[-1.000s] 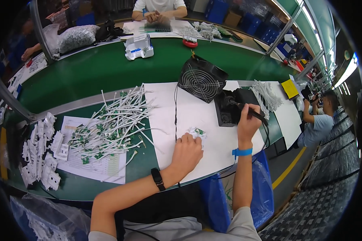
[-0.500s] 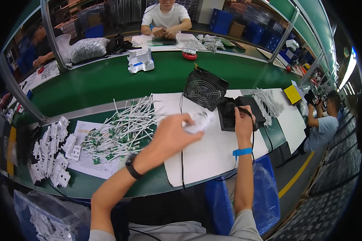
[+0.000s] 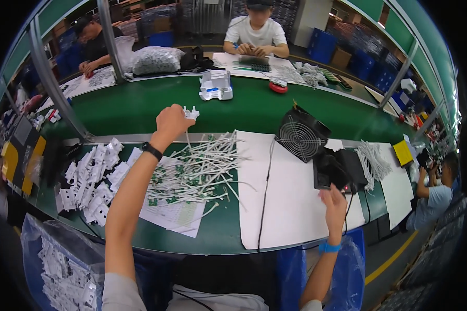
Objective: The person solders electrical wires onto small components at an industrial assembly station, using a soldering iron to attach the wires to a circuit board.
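My left hand (image 3: 173,124) is stretched out over the far edge of the bench, fingers closed on a small white plastic housing (image 3: 192,112). Below it lies a heap of white cables (image 3: 205,166) with small green circuit boards at their ends. My right hand (image 3: 335,205), with a blue wrist strap, hangs in front of a black box-shaped device (image 3: 329,168). Its fingers are loosely apart and nothing shows between them. Behind that device stands a black fan (image 3: 302,136) with a round wire grille.
White plastic housings (image 3: 91,181) are piled at the left. A bundle of white cables (image 3: 373,163) lies on the right. Across the bench runs a green conveyor belt (image 3: 155,103) bearing a white tray-like part (image 3: 216,85). Co-workers sit beyond and at the right.
My left hand has swung left and away with the white housing, from the white sheet to the belt's edge. My right hand has let go of a black corded object and drawn nearer.
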`<action>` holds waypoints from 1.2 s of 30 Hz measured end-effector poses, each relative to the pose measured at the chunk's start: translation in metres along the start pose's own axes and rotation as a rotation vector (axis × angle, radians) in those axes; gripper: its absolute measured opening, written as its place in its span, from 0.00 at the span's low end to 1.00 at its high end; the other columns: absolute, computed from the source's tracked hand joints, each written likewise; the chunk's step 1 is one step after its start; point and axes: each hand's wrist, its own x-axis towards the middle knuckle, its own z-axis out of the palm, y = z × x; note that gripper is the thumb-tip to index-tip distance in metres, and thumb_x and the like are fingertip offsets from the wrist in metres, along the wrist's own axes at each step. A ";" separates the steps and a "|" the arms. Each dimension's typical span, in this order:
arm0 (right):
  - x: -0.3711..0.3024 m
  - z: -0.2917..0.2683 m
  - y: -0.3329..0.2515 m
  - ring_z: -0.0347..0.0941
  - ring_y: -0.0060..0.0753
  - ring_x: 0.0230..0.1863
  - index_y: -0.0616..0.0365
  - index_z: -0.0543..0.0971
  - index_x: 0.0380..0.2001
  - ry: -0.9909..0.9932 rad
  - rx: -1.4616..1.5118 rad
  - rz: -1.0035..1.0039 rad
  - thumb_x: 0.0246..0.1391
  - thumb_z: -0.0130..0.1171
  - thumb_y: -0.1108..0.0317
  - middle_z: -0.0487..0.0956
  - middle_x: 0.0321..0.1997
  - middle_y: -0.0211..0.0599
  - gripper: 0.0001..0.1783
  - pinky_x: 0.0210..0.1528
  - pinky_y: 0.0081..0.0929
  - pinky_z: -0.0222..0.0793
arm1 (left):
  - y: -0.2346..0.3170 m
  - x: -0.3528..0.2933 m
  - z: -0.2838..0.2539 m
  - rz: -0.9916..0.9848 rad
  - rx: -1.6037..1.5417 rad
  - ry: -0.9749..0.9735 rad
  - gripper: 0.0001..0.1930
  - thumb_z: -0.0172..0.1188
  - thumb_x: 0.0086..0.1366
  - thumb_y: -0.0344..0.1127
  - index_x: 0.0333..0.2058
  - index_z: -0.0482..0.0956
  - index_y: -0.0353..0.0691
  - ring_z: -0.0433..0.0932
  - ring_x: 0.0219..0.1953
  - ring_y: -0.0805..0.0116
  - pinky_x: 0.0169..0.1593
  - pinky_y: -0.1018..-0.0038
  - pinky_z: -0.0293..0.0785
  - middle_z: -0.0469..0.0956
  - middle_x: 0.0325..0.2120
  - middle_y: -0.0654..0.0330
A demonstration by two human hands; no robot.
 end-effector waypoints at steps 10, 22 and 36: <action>-0.058 0.088 -0.109 0.83 0.34 0.45 0.69 0.77 0.54 -0.303 -0.123 -0.212 0.60 0.59 0.76 0.85 0.42 0.47 0.19 0.50 0.27 0.77 | -0.093 0.079 0.076 -0.161 -0.067 0.037 0.41 0.71 0.52 0.59 0.54 0.73 0.31 0.68 0.61 0.35 0.60 0.54 0.72 0.72 0.55 0.34; 0.001 0.311 -0.160 0.75 0.59 0.49 0.64 0.78 0.45 -0.618 -0.207 -0.853 0.56 0.61 0.72 0.79 0.46 0.54 0.14 0.53 0.47 0.71 | -0.149 -0.057 -0.094 0.152 0.733 -0.175 0.36 0.68 0.53 0.63 0.51 0.79 0.40 0.69 0.60 0.44 0.69 0.41 0.51 0.74 0.51 0.42; 0.018 0.392 -0.141 0.76 0.54 0.39 0.64 0.79 0.26 -0.447 -0.627 -0.914 0.49 0.62 0.75 0.77 0.33 0.46 0.03 0.44 0.47 0.71 | -0.239 -0.124 -0.107 0.174 0.360 -0.045 0.30 0.73 0.50 0.43 0.51 0.76 0.37 0.79 0.48 0.48 0.48 0.57 0.78 0.79 0.42 0.47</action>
